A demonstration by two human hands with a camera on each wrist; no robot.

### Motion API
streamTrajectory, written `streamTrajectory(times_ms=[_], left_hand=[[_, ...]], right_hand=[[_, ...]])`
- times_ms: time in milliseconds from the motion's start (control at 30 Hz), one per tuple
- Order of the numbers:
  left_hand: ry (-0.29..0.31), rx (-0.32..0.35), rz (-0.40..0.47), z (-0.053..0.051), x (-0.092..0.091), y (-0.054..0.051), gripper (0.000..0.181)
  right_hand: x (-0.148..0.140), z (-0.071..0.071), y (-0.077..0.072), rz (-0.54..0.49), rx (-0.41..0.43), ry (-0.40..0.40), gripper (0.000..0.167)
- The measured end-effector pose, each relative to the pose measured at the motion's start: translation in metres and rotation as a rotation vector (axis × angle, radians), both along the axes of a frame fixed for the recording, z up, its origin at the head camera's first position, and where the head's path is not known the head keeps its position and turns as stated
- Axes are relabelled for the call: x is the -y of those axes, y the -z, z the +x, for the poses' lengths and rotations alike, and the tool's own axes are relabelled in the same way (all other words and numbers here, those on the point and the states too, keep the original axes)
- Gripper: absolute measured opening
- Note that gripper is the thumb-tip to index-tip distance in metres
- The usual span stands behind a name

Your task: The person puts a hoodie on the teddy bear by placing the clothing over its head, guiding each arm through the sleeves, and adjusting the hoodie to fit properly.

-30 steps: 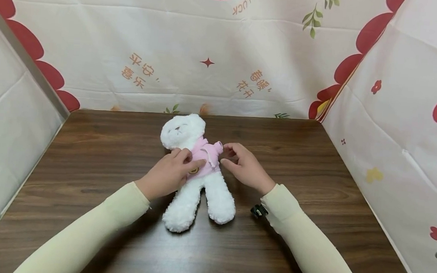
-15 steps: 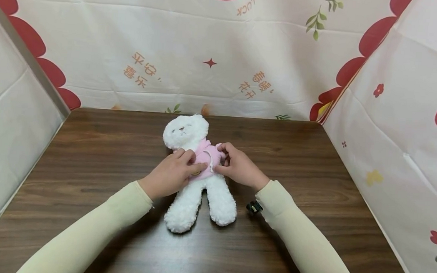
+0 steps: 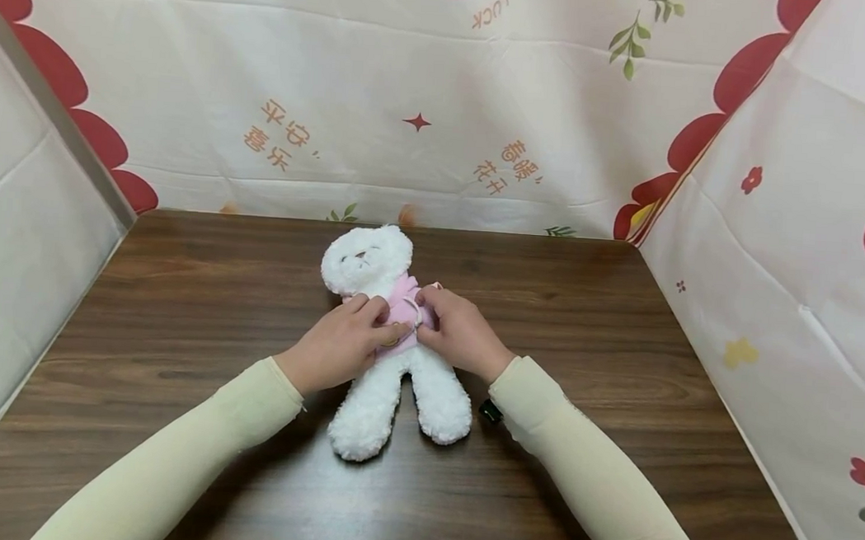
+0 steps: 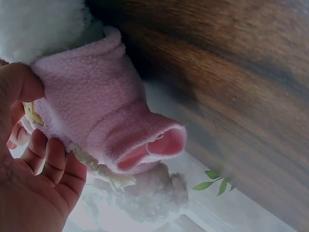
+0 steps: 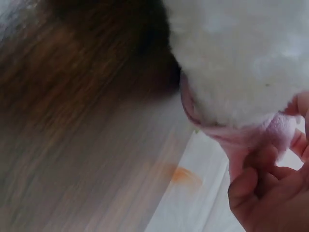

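A white plush bear (image 3: 364, 421) lies face up on the wooden table, its head toward the far edge, wearing a pink fleece jacket (image 4: 91, 82). With thumb and curled fingers, my left hand (image 3: 342, 339) grips the jacket's left side beside a round brown button (image 3: 395, 334). My right hand (image 3: 464, 330) pinches the other side of the jacket, near a thin white cord (image 3: 413, 306). In the left wrist view a sleeve cuff (image 4: 170, 140) gapes with no paw showing. The right wrist view has my right fingers curled on pink cloth below a furry leg (image 5: 231, 58).
The dark wood-grain table (image 3: 593, 313) extends around the bear on all sides. A printed white curtain (image 3: 415, 71) hangs along the far edge, with more cloth at both sides. A small dark object (image 3: 491, 411) shows at my right cuff.
My right hand has moved left from beside the bear's sleeve onto the jacket, and its fingers have closed on the cloth. My left hand keeps its grip. The bear has hardly moved.
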State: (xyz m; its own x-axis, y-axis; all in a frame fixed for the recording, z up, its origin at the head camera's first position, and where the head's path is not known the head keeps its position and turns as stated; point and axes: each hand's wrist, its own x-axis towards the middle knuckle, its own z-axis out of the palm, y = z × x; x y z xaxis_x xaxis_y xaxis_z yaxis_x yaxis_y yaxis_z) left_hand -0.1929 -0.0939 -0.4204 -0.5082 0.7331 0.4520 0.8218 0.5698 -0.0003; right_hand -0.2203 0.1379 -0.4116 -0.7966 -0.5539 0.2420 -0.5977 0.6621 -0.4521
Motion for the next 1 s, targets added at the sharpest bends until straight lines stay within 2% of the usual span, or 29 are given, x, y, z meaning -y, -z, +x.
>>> streamTrajectory(times_ms=[133,200,300,367,500,567,633,700,833,1000], left_hand=[[0.003,-0.005,-0.001,0.000,-0.001,0.000,0.035],[0.004,-0.009,0.000,0.000,0.000,0.001,0.033],[0.008,-0.023,0.008,0.000,0.002,0.002,0.032],[0.019,-0.029,0.013,0.000,0.003,0.002,0.032],[0.039,-0.030,0.007,0.000,0.003,0.002,0.034],[0.040,-0.023,-0.010,0.001,0.002,0.002,0.034],[0.032,-0.021,-0.029,0.001,0.001,0.003,0.034],[0.026,-0.020,-0.043,0.002,0.000,0.003,0.034],[0.032,-0.026,-0.050,0.002,0.000,0.002,0.033],[0.037,-0.022,-0.050,0.001,0.000,0.001,0.029]], right_hand=[[0.002,0.000,-0.002,0.056,-0.065,0.025,0.019],[0.000,-0.002,-0.003,0.056,-0.046,0.004,0.017],[-0.007,-0.006,-0.006,-0.017,0.072,-0.021,0.023],[-0.013,-0.009,-0.007,-0.124,0.198,-0.008,0.024],[-0.024,-0.016,-0.007,-0.325,0.410,0.111,0.010],[-0.026,-0.019,-0.006,-0.352,0.472,0.163,0.008],[-0.027,-0.022,-0.004,-0.317,0.496,0.183,0.012],[-0.028,-0.024,-0.004,-0.261,0.504,0.161,0.013],[-0.030,-0.025,-0.007,-0.176,0.461,0.089,0.008],[-0.028,-0.021,-0.013,-0.111,0.339,0.050,0.006]])
